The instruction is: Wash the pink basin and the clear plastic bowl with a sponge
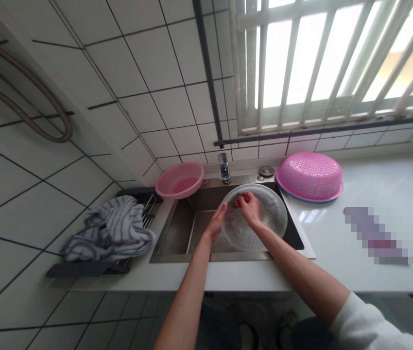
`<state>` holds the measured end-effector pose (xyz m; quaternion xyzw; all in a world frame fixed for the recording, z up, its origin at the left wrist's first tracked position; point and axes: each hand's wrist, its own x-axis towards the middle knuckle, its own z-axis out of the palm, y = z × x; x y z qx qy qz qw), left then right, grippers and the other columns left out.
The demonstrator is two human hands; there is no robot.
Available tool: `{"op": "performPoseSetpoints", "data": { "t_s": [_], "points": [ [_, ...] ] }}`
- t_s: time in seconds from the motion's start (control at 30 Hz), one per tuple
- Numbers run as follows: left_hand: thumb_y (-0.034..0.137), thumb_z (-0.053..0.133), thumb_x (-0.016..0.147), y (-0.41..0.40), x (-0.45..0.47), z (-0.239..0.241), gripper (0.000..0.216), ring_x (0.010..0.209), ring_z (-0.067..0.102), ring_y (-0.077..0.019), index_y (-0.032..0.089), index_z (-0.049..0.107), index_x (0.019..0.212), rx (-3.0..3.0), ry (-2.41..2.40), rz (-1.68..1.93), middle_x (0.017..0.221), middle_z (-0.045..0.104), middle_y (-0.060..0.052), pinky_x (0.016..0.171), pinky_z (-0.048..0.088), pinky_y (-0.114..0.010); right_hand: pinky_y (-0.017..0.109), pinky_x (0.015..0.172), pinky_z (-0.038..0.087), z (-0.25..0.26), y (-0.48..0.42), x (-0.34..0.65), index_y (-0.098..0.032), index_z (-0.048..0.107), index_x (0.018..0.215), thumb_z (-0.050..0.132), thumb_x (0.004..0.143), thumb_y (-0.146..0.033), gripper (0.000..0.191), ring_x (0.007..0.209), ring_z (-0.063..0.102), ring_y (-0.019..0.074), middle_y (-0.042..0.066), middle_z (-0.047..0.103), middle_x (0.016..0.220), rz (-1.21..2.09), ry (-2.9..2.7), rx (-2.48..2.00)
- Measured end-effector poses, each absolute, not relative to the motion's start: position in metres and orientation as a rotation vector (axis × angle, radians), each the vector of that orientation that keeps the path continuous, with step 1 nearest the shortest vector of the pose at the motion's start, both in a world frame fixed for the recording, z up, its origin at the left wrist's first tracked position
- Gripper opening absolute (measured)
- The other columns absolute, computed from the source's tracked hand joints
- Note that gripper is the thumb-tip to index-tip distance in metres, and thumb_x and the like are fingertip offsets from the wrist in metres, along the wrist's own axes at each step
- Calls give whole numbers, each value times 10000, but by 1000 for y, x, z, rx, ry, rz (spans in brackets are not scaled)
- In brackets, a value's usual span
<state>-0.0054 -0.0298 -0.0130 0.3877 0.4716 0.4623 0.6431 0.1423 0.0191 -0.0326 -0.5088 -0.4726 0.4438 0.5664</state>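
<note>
A clear plastic colander [270, 214] stands in the steel sink [177, 233], with small red and green pieces inside it. My left hand [216, 221] rests against the colander's left rim, fingers stretched out along it. My right hand [249, 208] reaches inside the colander, its fingers curled over the small red and green pieces near the far wall. What those fingers pinch is too small to make out.
A pink basin [179, 180] sits at the sink's back left corner, a tap [224, 168] behind the sink. An upturned pink colander [310, 176] lies on the white counter [374, 194] at right. A striped towel [113, 228] covers a rack at left.
</note>
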Motion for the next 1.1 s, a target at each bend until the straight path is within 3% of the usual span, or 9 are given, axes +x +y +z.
{"op": "performPoseSetpoints", "data": {
  "t_s": [0.1,0.27,0.53,0.63,0.77,0.97,1.1],
  "points": [
    [688,710,869,-30,-5,-13,739,1140,720,-318,254,617,1460,843,1046,1055,1379,706,-131,949,606,-450,281,635,528,-33,18,145,-214,645,918,593,874,-469,264,702,704,213,65,758,842,1033,-1189,-1138],
    [647,698,904,-26,-9,-12,655,1313,642,-307,239,664,1414,773,995,1202,1398,702,-116,1074,545,-405,239,516,415,-46,9,137,-208,639,740,628,802,-375,178,535,603,160,3,657,618,1321,-1699,-984],
    [626,706,906,-31,-2,-12,629,1228,690,-313,248,671,1408,816,970,1064,1355,726,-114,1004,585,-426,281,629,495,-32,17,145,-212,648,909,578,886,-446,245,677,688,205,59,746,805,931,-1244,-1195],
    [605,722,903,-30,-6,-17,585,1371,600,-321,255,700,1371,878,1013,1124,1393,709,-107,1118,509,-440,268,582,457,-37,12,146,-221,608,847,588,877,-418,200,626,661,195,36,714,724,1057,-1496,-1108],
    [582,735,902,-26,-13,-23,526,1565,371,-285,243,738,1304,953,1142,1267,1524,615,-93,1285,279,-425,244,521,384,-45,4,138,-213,583,774,624,832,-356,159,554,592,163,0,645,630,1316,-1875,-879],
    [663,706,883,-26,-5,-23,643,1501,465,-335,241,701,1368,919,1098,1153,1515,622,-99,1239,371,-506,261,601,461,-32,12,137,-219,571,863,606,885,-451,236,648,618,176,7,652,719,1144,-1387,-932],
    [682,692,883,-24,-6,-23,625,1531,427,-318,227,737,1309,973,1174,1211,1529,608,-101,1288,279,-479,255,564,426,-36,8,138,-212,580,816,640,860,-453,252,604,581,166,0,630,676,1281,-1621,-858]
  ]
}}
